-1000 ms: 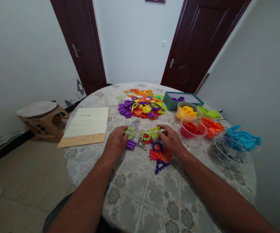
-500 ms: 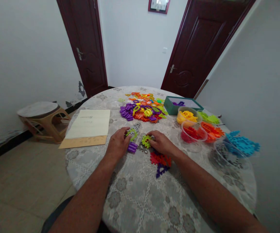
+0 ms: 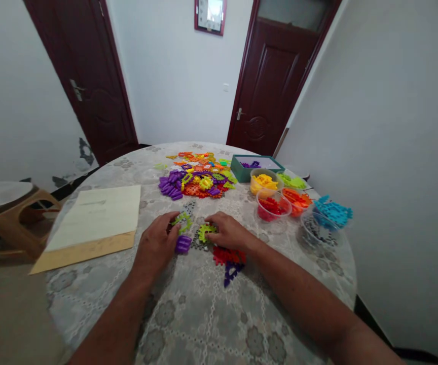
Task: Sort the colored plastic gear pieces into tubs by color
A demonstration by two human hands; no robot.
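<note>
My left hand (image 3: 155,245) rests on the round table (image 3: 204,314), its fingers curled on a green toothed plastic piece (image 3: 182,220), with a purple ridged piece (image 3: 183,244) beside the thumb. My right hand (image 3: 229,233) lies just to the right, fingers pinched on another green toothed piece (image 3: 204,232). Grey pieces (image 3: 196,243) lie between the hands. Red pieces (image 3: 226,256) and a purple triangle piece (image 3: 231,271) sit under and below my right wrist.
A heap of mixed coloured pieces (image 3: 196,177) lies further back. A green box (image 3: 255,167), clear tubs of yellow (image 3: 263,181), red (image 3: 272,205), orange (image 3: 297,197), grey (image 3: 318,230) and a blue pile (image 3: 333,210) stand right. A paper on a brown envelope (image 3: 93,223) lies left; stool (image 3: 2,213) beyond.
My right hand has slid left toward my left hand and closed on a green piece. The camera has swung, so the whole table sits further left in view.
</note>
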